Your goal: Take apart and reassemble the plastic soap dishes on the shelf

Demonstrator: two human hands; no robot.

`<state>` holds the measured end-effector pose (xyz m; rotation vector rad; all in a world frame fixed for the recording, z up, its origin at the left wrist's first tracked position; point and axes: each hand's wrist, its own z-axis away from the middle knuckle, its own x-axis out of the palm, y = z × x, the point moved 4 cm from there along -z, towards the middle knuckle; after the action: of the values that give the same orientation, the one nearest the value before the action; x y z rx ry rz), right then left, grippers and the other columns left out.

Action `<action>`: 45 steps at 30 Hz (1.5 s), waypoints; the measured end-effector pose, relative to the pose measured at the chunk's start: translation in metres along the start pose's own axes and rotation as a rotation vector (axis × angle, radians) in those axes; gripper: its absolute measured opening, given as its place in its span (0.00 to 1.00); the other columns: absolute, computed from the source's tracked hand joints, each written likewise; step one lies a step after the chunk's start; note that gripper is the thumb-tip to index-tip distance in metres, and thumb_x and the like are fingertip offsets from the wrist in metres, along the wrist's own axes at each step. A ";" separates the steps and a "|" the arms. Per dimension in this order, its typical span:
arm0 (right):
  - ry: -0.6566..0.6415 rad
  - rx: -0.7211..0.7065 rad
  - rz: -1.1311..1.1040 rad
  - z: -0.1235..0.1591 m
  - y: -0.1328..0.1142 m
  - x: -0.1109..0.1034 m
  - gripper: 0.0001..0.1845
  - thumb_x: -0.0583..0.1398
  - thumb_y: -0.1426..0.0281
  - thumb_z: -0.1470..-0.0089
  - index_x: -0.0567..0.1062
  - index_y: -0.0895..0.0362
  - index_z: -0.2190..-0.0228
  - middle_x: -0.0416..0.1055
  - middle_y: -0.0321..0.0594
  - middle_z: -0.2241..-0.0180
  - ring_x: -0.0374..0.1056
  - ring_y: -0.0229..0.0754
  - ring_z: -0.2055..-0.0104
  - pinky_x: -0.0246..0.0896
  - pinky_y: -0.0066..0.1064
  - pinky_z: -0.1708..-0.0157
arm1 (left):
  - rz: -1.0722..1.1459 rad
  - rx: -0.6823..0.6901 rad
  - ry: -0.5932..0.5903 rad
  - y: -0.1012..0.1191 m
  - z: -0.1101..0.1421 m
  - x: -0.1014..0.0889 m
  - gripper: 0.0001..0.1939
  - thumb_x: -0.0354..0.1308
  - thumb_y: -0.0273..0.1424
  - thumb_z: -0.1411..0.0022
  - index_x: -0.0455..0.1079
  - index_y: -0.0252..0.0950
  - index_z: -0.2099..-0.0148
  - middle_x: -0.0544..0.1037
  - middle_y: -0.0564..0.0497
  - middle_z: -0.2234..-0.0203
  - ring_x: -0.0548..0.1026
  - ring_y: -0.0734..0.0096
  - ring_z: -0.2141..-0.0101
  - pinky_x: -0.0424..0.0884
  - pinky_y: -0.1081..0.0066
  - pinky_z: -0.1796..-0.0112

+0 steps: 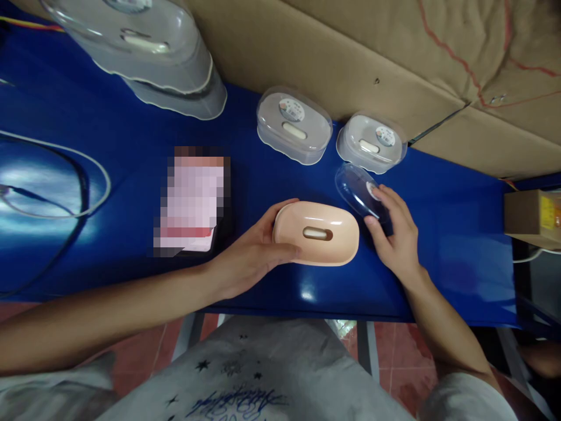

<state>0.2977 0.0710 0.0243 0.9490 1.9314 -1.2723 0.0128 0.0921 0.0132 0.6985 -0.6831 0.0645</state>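
My left hand (263, 251) grips the left end of a peach-coloured oval box (339, 240), thumb over its near edge. A slot in the middle of its dished top shows a small white piece inside. To the right, my right hand (397, 234) pinches the edge of a clear oval plastic lid (357, 190), which is tilted and carries a round sticker. The lid is apart from the peach box. Just behind it stands a white oval box with a clear cover (372, 143), and a similar covered box (294, 126) is to its left.
Stacked clear-covered boxes (175, 64) stand at the back left of the blue table (464, 234). A phone-like device (193, 204), partly blurred out, lies left of my hands. Cables (83, 175) curl at the far left. Large cardboard boxes (333, 52) line the back; a small carton (523, 219) is at right.
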 end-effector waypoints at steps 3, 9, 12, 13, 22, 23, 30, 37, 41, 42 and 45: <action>0.040 0.014 -0.132 0.005 -0.007 -0.006 0.27 0.58 0.58 0.27 0.68 0.47 0.31 0.72 0.47 0.33 0.69 0.58 0.30 0.68 0.57 0.32 | -0.003 -0.008 -0.019 0.000 0.000 0.003 0.41 0.76 0.26 0.44 0.67 0.49 0.32 0.76 0.47 0.37 0.72 0.47 0.34 0.69 0.50 0.36; -0.011 -0.246 -0.094 0.015 -0.040 -0.005 0.33 0.60 0.56 0.29 0.65 0.47 0.28 0.71 0.48 0.32 0.67 0.64 0.29 0.66 0.66 0.32 | 0.015 0.038 -0.033 0.000 -0.004 0.003 0.38 0.78 0.29 0.44 0.71 0.49 0.34 0.77 0.47 0.36 0.72 0.46 0.34 0.68 0.51 0.36; -0.025 -0.293 -0.091 0.016 -0.044 -0.001 0.35 0.61 0.57 0.30 0.63 0.46 0.27 0.70 0.48 0.31 0.66 0.64 0.28 0.67 0.65 0.32 | 0.050 0.035 -0.076 -0.004 -0.006 0.001 0.37 0.77 0.26 0.43 0.73 0.50 0.34 0.78 0.48 0.36 0.72 0.45 0.33 0.70 0.52 0.37; -0.032 -0.303 -0.103 0.016 -0.044 0.001 0.35 0.61 0.57 0.30 0.62 0.47 0.27 0.69 0.48 0.31 0.66 0.64 0.28 0.68 0.64 0.33 | 0.061 0.033 -0.099 -0.006 -0.006 0.001 0.38 0.77 0.24 0.44 0.73 0.51 0.34 0.78 0.48 0.36 0.71 0.45 0.32 0.69 0.52 0.36; -0.114 -0.376 -0.126 0.020 -0.042 0.005 0.39 0.66 0.58 0.35 0.63 0.43 0.27 0.71 0.46 0.34 0.67 0.64 0.31 0.71 0.63 0.36 | 0.120 0.029 -0.211 -0.007 -0.005 0.000 0.43 0.78 0.27 0.46 0.69 0.55 0.31 0.71 0.50 0.29 0.69 0.46 0.31 0.73 0.57 0.41; -0.106 -0.381 -0.116 0.021 -0.042 0.004 0.39 0.67 0.58 0.35 0.63 0.42 0.27 0.71 0.45 0.34 0.68 0.64 0.31 0.72 0.63 0.37 | 0.122 0.030 -0.212 -0.006 -0.005 0.000 0.41 0.78 0.29 0.44 0.70 0.55 0.31 0.71 0.50 0.30 0.70 0.47 0.32 0.74 0.58 0.42; -0.017 -0.436 -0.062 0.024 -0.047 0.002 0.40 0.69 0.58 0.37 0.66 0.42 0.29 0.72 0.44 0.35 0.70 0.61 0.34 0.74 0.59 0.38 | 0.103 0.029 -0.231 -0.005 -0.008 0.003 0.26 0.65 0.48 0.28 0.72 0.50 0.32 0.77 0.48 0.34 0.74 0.50 0.36 0.74 0.61 0.44; -0.090 -0.392 -0.102 0.022 -0.044 0.005 0.38 0.65 0.55 0.34 0.63 0.44 0.27 0.71 0.47 0.35 0.69 0.63 0.34 0.72 0.60 0.38 | 0.111 0.001 -0.220 -0.012 -0.011 0.000 0.25 0.59 0.51 0.26 0.73 0.51 0.32 0.76 0.49 0.33 0.72 0.49 0.34 0.74 0.59 0.44; -0.055 -0.409 -0.099 0.021 -0.048 0.003 0.41 0.69 0.57 0.38 0.65 0.43 0.28 0.72 0.46 0.37 0.71 0.61 0.36 0.74 0.58 0.40 | 0.166 0.025 -0.278 -0.010 -0.010 0.005 0.22 0.57 0.49 0.23 0.74 0.50 0.34 0.78 0.49 0.35 0.74 0.51 0.35 0.73 0.58 0.42; -0.050 -0.395 -0.116 0.021 -0.047 0.003 0.41 0.69 0.56 0.38 0.65 0.42 0.28 0.72 0.45 0.38 0.71 0.60 0.37 0.74 0.58 0.41 | 0.174 0.026 -0.287 -0.010 -0.009 0.006 0.21 0.56 0.49 0.23 0.75 0.49 0.34 0.78 0.49 0.35 0.74 0.51 0.35 0.72 0.58 0.42; -0.044 -0.414 -0.114 0.023 -0.045 0.003 0.44 0.73 0.57 0.42 0.66 0.41 0.29 0.72 0.43 0.38 0.71 0.60 0.38 0.75 0.57 0.42 | 0.173 0.010 -0.236 -0.010 -0.010 0.004 0.22 0.56 0.50 0.23 0.75 0.48 0.35 0.78 0.49 0.35 0.72 0.52 0.34 0.72 0.60 0.42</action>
<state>0.2613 0.0376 0.0354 0.6033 2.1261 -0.8894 0.0240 0.0897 0.0045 0.6612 -0.9693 0.1463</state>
